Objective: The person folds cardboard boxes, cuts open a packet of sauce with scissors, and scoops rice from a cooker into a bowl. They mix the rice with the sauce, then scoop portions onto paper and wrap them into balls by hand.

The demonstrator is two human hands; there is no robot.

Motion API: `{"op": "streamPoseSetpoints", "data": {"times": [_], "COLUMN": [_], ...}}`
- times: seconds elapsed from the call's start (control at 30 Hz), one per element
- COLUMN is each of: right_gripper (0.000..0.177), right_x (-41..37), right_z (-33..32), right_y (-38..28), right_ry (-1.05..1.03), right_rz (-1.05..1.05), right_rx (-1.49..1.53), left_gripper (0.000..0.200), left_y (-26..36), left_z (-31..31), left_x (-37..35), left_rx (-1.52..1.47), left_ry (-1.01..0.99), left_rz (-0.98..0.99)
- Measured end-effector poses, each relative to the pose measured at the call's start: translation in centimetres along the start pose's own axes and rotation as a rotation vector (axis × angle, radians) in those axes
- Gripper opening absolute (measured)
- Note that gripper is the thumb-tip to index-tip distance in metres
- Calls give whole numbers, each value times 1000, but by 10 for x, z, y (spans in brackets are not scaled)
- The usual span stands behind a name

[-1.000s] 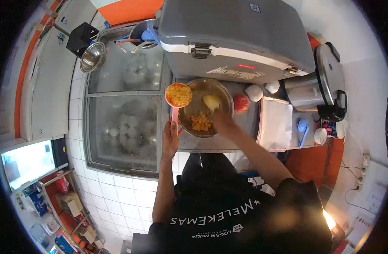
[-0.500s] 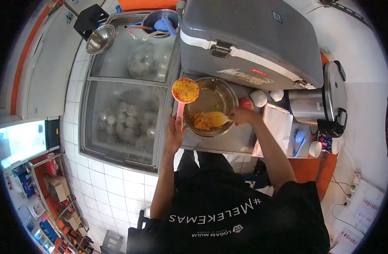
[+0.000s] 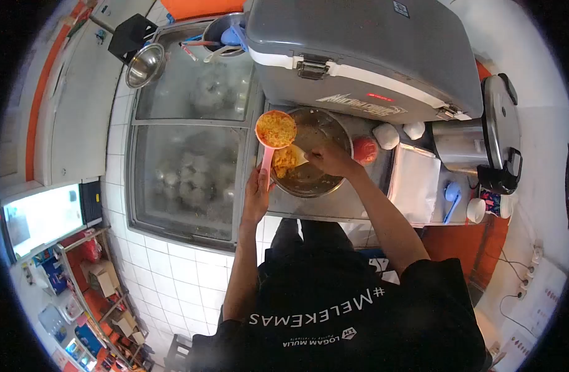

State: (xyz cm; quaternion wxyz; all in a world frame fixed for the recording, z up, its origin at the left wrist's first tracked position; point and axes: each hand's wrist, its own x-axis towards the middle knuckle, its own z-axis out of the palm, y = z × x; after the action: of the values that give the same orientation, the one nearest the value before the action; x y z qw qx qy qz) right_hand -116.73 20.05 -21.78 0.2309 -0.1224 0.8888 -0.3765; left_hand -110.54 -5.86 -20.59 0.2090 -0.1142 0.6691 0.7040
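Observation:
My left hand [image 3: 256, 193] is closed around the pink handle of a scoop [image 3: 268, 162], held over the left rim of a wide metal bowl [image 3: 331, 185]. Orange-yellow rice-like food [image 3: 276, 129] fills the scoop to the top. In my right hand [image 3: 327, 157] is a pale spatula [image 3: 302, 156], its blade at a clump of the same orange food [image 3: 285, 162] in the left part of the bowl. The fingers of that hand are closed, and the spatula's handle is mostly hidden by them. The rest of the bowl's bottom shows only scattered bits.
A large grey cooler box [image 3: 365, 68] stands just behind the bowl. To the right are a red round bundle [image 3: 364, 150], white round bundles [image 3: 385, 136], stacked paper sheets [image 3: 415, 183], a blue spoon [image 3: 452, 199] and a steel cooker [image 3: 461, 146]. A glass-topped freezer [image 3: 191, 186] lies left.
My right hand has moved left and up with the spatula, from the bowl's right side toward the scoop. The food clump has shifted up and left. The view has tilted slightly.

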Motion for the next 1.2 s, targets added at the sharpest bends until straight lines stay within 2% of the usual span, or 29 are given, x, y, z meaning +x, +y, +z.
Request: {"op": "streamPoseSetpoints", "data": {"times": [0.07,0.17,0.27,0.37,0.47,0.57,0.6,0.67,0.73,0.83,0.93,1.03,1.13,1.2], "right_gripper": [38,40,48,48,46,40,36,30,24,27,26,28,30,27], "right_x": [0,-12,-33,-66,-91,-101,-103,-106,-98,-101,-113,-114,-120,-111], "right_z": [10,14,-15,-43,-56,-58,-52,-30,34,66,52,52,8,23], "right_y": [26,41,40,28,19,-19,-33,-63,-41,-51,-65,-30,-30,-32], "right_ry": [28,157,-129,-51,123,316,306,283,341,543,459,454,425,415], "right_rz": [-98,-119,279,270,266,253,282,340,335,256,183,95,222,272], "right_rx": [73,206,303,278,352,32,-45,-198,-445,-328,-353,-149,26,68], "left_gripper": [54,49,45,40,53,53,52,52,55,56,52,50,50,50], "left_y": [-3,-7,-3,9,20,-23,-29,-39,-18,-21,-35,-57,-46,-32], "left_z": [-4,-9,-14,-17,-6,6,16,26,47,51,44,35,41,47], "left_x": [1,1,-5,-15,-23,-15,-14,-9,-13,-13,-12,-7,-13,-15], "left_rx": [20,347,502,418,524,519,478,547,476,539,482,478,325,383], "left_ry": [-5,108,195,106,54,-17,1,-87,-105,-150,-130,-184,-141,-143], "left_rz": [-23,213,324,132,94,254,228,335,128,124,93,139,26,44]}}
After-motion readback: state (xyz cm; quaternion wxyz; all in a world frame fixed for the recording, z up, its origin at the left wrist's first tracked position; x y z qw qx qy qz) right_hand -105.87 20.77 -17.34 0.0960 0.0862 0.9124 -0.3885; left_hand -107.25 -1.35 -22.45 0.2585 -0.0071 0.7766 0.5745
